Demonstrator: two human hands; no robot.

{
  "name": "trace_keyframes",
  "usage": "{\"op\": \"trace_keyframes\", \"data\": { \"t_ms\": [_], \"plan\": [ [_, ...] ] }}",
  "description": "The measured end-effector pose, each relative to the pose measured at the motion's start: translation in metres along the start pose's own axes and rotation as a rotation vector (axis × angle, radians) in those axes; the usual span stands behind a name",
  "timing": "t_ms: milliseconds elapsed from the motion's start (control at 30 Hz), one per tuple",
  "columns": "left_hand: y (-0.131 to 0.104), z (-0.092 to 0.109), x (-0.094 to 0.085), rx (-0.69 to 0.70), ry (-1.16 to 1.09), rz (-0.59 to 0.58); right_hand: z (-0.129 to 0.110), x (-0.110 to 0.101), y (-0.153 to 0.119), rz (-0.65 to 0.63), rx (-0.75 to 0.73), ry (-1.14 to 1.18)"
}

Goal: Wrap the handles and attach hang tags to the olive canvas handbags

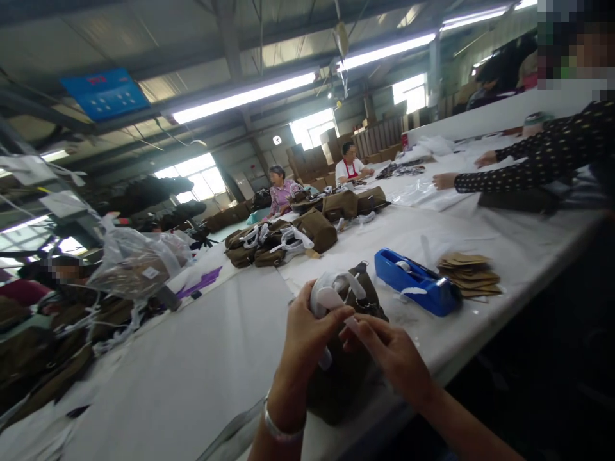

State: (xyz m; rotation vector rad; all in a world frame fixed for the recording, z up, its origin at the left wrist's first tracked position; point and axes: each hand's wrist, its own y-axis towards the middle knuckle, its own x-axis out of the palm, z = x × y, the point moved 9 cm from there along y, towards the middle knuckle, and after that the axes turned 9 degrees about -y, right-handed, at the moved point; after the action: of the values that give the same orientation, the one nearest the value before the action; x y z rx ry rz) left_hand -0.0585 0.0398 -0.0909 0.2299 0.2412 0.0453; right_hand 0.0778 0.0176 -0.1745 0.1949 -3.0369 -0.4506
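An olive-brown bag (336, 394) sits at the table's edge in front of me, partly hidden behind my hands. Its strap is bundled in white wrapping (327, 296) at the top. My left hand (305, 339) is closed around this wrapped strap, thumb across its front. The fingers of my right hand (396, 352) pinch a small white strip (352, 323) close to the left thumb. Just beyond the bag lies a blue tape dispenser (416, 285), and to its right is a stack of brown paper pieces (468, 275).
Several olive-brown bags (312, 230) with white-wrapped straps lie farther up the white table (216, 346). Clear plastic sheets (423, 192) lie near a co-worker's dotted sleeve (528, 169) at right. At left stands a clear plastic bag (139, 262). Other people sit beyond.
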Motion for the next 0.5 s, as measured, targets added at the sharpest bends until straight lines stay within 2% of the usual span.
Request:
{"op": "trace_keyframes", "data": {
  "t_ms": [67, 133, 267, 333, 400, 500],
  "plan": [
    [-0.002, -0.003, 0.001, -0.003, -0.005, -0.012, -0.001, 0.01, 0.002, -0.102, 0.055, 0.125],
    [-0.004, -0.006, 0.002, -0.015, -0.037, -0.038, 0.001, 0.016, 0.002, -0.144, 0.134, 0.255],
    [-0.006, -0.009, 0.004, 0.006, -0.086, -0.08, 0.017, 0.019, 0.0, -0.105, 0.306, 0.496],
    [-0.007, -0.008, 0.004, 0.025, -0.082, -0.088, 0.022, 0.019, -0.002, -0.08, 0.353, 0.539],
    [-0.008, -0.007, 0.006, 0.02, -0.083, -0.106, 0.023, 0.018, -0.003, -0.049, 0.335, 0.507],
    [-0.009, -0.007, 0.009, 0.006, -0.081, -0.123, 0.017, 0.01, -0.002, 0.031, 0.23, 0.381]
  ]
}}
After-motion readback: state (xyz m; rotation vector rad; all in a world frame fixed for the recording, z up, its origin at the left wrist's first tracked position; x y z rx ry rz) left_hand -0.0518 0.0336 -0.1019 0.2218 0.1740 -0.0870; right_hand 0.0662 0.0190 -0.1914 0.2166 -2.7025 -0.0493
